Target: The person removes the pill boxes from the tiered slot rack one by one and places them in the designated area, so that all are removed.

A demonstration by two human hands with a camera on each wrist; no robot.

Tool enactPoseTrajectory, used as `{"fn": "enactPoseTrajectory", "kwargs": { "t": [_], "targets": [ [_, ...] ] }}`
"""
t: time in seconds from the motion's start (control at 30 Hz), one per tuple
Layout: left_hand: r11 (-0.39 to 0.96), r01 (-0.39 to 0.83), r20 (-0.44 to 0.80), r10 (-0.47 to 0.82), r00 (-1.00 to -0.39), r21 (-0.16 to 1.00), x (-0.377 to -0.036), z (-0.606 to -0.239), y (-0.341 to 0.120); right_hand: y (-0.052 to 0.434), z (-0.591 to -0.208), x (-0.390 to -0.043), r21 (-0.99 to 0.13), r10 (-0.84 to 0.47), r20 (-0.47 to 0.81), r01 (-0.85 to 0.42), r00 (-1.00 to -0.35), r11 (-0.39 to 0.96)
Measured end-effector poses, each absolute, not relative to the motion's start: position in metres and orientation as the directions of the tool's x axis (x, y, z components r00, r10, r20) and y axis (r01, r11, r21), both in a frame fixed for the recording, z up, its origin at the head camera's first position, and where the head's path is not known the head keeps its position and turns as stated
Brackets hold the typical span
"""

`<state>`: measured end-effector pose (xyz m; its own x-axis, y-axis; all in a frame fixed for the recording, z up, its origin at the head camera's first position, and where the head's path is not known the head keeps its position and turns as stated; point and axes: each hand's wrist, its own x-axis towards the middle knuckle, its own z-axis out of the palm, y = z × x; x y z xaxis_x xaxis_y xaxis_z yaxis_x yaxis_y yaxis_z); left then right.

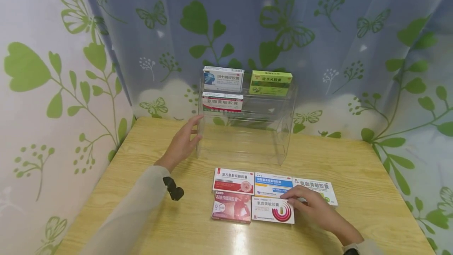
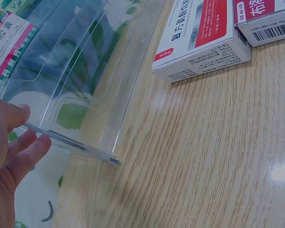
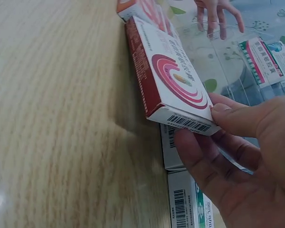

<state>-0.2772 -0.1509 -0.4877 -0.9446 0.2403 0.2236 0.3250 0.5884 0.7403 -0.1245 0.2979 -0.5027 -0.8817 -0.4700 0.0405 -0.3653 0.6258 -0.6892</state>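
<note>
My right hand pinches the right end of a white medicine box with pink arcs. In the right wrist view, the thumb is on its printed face, fingers are beneath, and the box tilts above the table. My left hand touches the left side of a clear stepped display stand, its fingers fairly straight and spread. Around the pinched box lie a pink box, a red-and-white box, a blue-and-white box and a white-and-green box, partly behind my right hand.
The stand's upper tiers hold a white-and-blue box, a yellow-green box and a white box with red and green bands. A patterned curtain hangs behind and beside the wooden table.
</note>
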Motion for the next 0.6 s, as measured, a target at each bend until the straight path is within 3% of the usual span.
{"fn": "enactPoseTrajectory", "kwargs": {
  "t": [0.6],
  "targets": [
    [0.584,0.330,0.229,0.242,-0.943,0.742,-0.2761,-0.4873,-0.1510,0.2924,-0.5097,-0.1200,-0.614,-0.447,0.051,-0.381,-0.893,0.691]
  ]
}}
